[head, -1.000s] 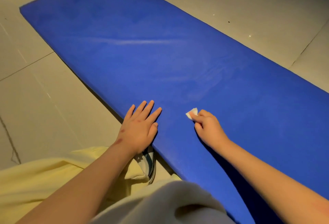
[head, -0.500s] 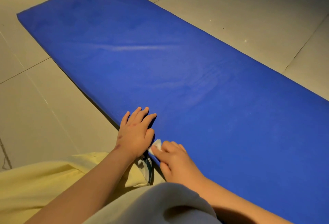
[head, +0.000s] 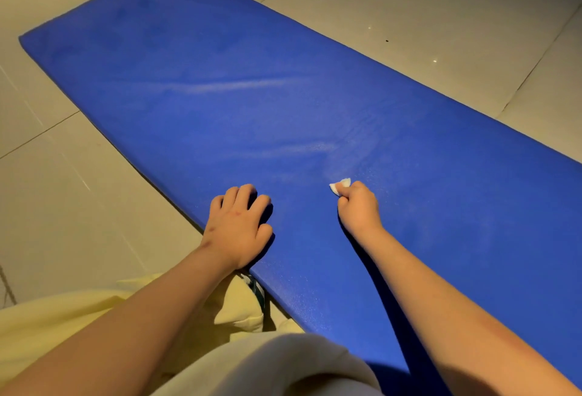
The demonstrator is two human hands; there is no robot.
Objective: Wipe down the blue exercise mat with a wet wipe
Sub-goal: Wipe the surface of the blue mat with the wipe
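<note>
Nearest you, your left hand (head: pixel 241 225) rests on the near edge of the blue exercise mat (head: pixel 220 96), fingers bent, fingertips on the surface, holding nothing. Just beyond, your right hand (head: pixel 357 206) pinches a small white wet wipe (head: pixel 340 184) against the mat, which lies flat across the pale tiled floor (head: pixel 441 17)
</note>
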